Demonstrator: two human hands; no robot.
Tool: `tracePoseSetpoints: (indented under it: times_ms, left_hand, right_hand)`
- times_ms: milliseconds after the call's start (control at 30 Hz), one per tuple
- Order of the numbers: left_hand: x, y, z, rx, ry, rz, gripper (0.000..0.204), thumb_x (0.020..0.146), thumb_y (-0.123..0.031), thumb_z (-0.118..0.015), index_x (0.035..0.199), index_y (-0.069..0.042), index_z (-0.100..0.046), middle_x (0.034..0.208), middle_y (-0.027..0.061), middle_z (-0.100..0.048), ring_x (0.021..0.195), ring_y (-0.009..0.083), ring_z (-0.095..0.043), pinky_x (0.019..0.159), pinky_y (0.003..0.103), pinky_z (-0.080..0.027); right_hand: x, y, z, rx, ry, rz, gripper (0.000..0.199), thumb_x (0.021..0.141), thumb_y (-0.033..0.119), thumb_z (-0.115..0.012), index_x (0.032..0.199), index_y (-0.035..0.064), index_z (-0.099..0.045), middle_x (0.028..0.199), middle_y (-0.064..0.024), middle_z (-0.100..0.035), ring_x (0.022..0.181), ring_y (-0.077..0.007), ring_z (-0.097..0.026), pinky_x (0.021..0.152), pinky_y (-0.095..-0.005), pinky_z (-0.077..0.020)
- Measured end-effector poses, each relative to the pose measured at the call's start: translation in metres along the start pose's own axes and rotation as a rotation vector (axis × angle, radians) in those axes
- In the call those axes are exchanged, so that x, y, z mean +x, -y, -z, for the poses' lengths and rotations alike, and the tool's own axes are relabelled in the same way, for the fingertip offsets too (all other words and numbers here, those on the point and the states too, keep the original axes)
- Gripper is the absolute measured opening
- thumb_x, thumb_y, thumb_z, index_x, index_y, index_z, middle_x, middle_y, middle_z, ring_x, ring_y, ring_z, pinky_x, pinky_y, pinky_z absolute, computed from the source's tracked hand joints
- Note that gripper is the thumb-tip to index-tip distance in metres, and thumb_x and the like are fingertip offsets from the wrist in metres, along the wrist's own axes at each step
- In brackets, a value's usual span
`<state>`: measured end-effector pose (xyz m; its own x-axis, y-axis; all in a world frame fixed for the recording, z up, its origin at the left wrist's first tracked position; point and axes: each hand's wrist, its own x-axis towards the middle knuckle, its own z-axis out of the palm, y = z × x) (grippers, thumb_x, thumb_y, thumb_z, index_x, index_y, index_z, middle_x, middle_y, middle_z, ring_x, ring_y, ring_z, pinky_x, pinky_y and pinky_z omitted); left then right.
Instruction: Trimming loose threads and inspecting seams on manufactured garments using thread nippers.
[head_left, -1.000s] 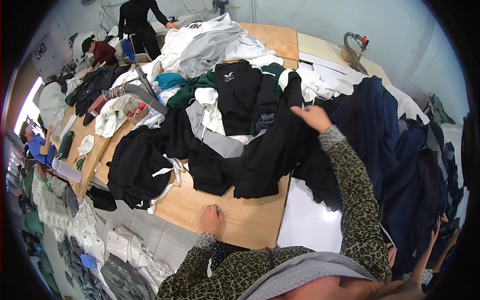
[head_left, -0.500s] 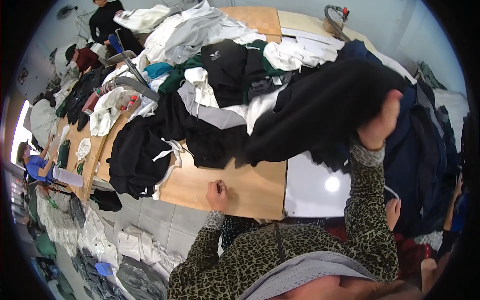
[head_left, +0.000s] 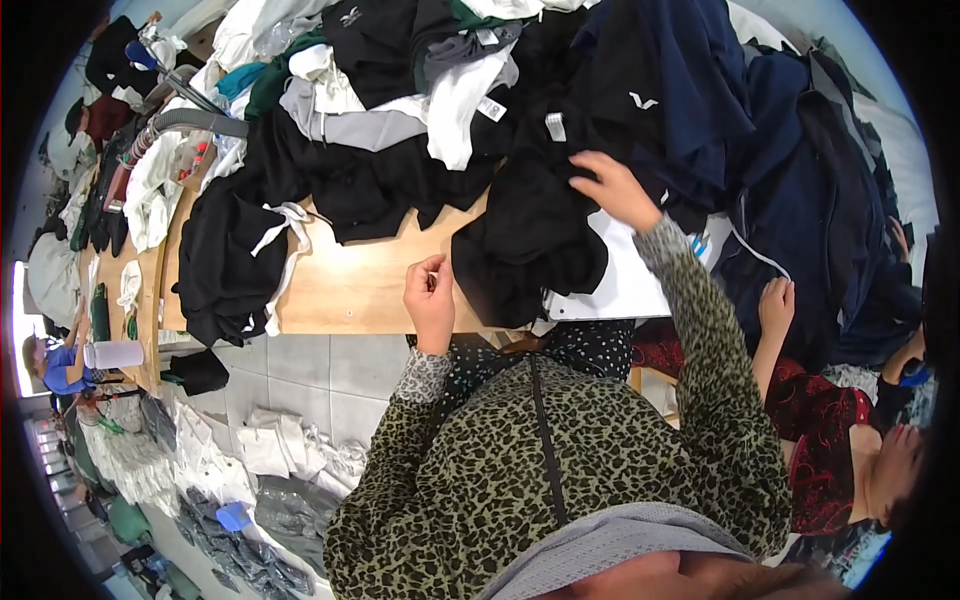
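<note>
My left hand (head_left: 430, 305) is held over the front edge of the wooden table (head_left: 350, 285), fingers curled around something small and dark that I cannot make out. A crumpled black garment (head_left: 530, 235) lies just beyond it to the right, partly on the wood and partly on a white board (head_left: 625, 285). At its upper part shows a white label (head_left: 556, 127). My right hand (head_left: 617, 192) is above that garment's right side, fingers apart and holding nothing; whether the fingertips touch the cloth I cannot tell.
More black clothing (head_left: 225, 250) with white drawstrings lies at the left. Dark blue garments (head_left: 800, 230) are heaped at the right, beside a co-worker's hand (head_left: 777, 308). Across the back spread black, white and grey clothes (head_left: 375, 130). A grey hose (head_left: 195, 122) stands far left.
The black garment, lifted and stretched by my right hand before, now lies on the table. My right hand has come down and left, off the cloth's raised end. My left hand stays curled.
</note>
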<state>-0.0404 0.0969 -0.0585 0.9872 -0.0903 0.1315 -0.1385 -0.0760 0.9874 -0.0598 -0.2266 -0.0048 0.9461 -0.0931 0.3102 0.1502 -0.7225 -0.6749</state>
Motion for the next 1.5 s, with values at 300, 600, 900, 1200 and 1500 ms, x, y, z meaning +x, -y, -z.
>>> tracePoseSetpoints:
  times_ms: [300,600,900,1200,1500]
  left_hand:
    - [-0.006,0.028,-0.010,0.167,0.224,0.177,0.030,0.075,-0.009,-0.070,0.101,0.002,-0.062,0.090,0.0081,-0.059,0.080,0.0153,-0.055,0.069,0.026,-0.045]
    - [0.010,0.047,-0.027,-0.071,0.313,0.092,0.015,0.082,-0.006,-0.062,0.095,-0.001,-0.057,0.070,-0.0015,-0.056,0.062,0.0064,-0.051,0.057,0.021,-0.043]
    - [0.004,-0.050,-0.024,-0.039,0.671,0.106,0.013,0.079,-0.004,-0.066,0.087,-0.003,-0.056,0.074,-0.0011,-0.054,0.066,0.0050,-0.048,0.059,0.019,-0.040]
    - [0.016,-0.022,-0.011,0.689,0.065,-0.663,0.034,0.055,0.005,-0.064,0.088,-0.004,-0.060,0.075,0.0090,-0.054,0.073,0.0283,-0.052,0.062,0.037,-0.044]
    - [0.017,0.014,0.019,0.703,-0.116,-0.645,0.038,0.056,0.011,-0.055,0.091,-0.002,-0.060,0.079,0.0123,-0.055,0.074,0.0312,-0.052,0.064,0.039,-0.045]
  right_hand:
    - [-0.123,0.050,-0.047,0.027,-0.258,-0.254,0.022,0.071,0.008,-0.071,0.091,0.0010,-0.063,0.095,-0.0106,-0.060,0.088,-0.0245,-0.058,0.072,-0.0315,-0.0473]
    - [-0.097,0.086,-0.094,-0.002,-0.267,0.005,0.030,0.069,0.005,-0.068,0.097,0.0016,-0.060,0.100,-0.0128,-0.056,0.095,-0.0305,-0.053,0.081,-0.0363,-0.0437]
    - [-0.057,0.059,-0.071,-0.314,-0.534,0.051,0.042,0.058,-0.006,-0.055,0.099,0.0021,-0.060,0.092,-0.0112,-0.061,0.094,-0.0303,-0.054,0.090,-0.0407,-0.0357]
    - [-0.106,0.031,-0.012,-0.487,-0.880,-0.082,0.041,0.059,-0.010,-0.051,0.096,0.0017,-0.063,0.095,-0.0117,-0.062,0.096,-0.0322,-0.054,0.094,-0.0401,-0.0377]
    - [-0.133,0.004,-0.007,-0.766,-1.038,-0.069,0.050,0.073,0.021,-0.070,0.113,-0.0009,-0.052,0.111,-0.0120,-0.052,0.106,-0.0305,-0.047,0.097,-0.0446,-0.0324]
